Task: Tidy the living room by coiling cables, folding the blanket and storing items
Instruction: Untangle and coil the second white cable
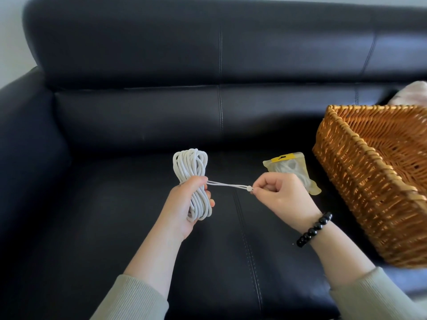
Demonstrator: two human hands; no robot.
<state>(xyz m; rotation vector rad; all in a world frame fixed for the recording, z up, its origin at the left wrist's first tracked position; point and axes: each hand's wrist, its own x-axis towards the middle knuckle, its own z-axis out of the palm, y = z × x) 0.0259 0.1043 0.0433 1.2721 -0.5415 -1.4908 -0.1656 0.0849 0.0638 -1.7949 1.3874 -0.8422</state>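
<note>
Over the dark sofa point(115, 112), the left hand point(184, 204) is wrapped round the waist of a white cable point(190, 165), which is wound into a long hank and held upright above the seat. It looks light and limp; the loops would likely spring apart if that grip loosened, so the middle is the place to hold it. A thin tie point(228, 185) runs taut from the hank to the right hand point(284, 195), which pinches it at a small bead. The tie seems stretchy and could snap back if it slipped. A clear packet point(286, 162) lies on the seat just behind that hand. A wicker basket point(346, 139) stands further right, with pale pink cloth point(411, 93) beyond it.
</note>
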